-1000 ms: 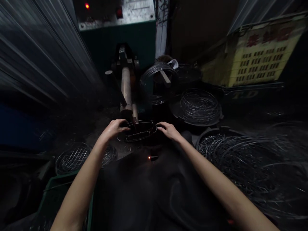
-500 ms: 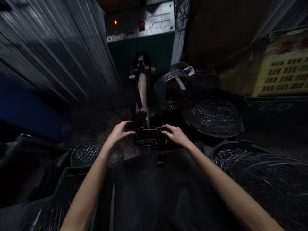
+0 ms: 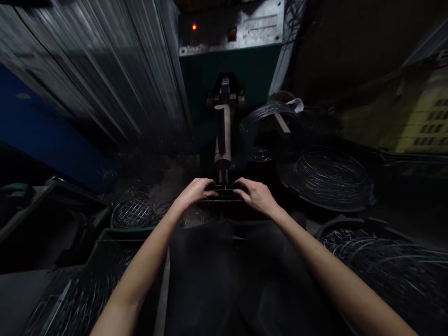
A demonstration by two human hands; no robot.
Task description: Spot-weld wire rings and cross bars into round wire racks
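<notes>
A small wire frame (image 3: 226, 199) of thin rings is held level between my two hands, just below the tip of a machine's arm (image 3: 222, 135). My left hand (image 3: 198, 191) pinches its left side and my right hand (image 3: 255, 193) pinches its right side. The far edge of the frame touches or nearly touches the electrode tip (image 3: 223, 175); the dark gap hides the exact contact. Behind stands the green machine (image 3: 227, 60) with a lit red lamp (image 3: 194, 27).
Wire rings lie in a round tray (image 3: 332, 177) at right, above a tub of wire pieces (image 3: 392, 261). Round wire grids (image 3: 135, 211) lie at left, beyond a green crate (image 3: 105, 238). A yellow crate (image 3: 423, 116) stands far right.
The view has shifted left, so the machine appears further right. My hands have come closer together, and the wire frame is now seen more edge-on, with its rings flatter.
</notes>
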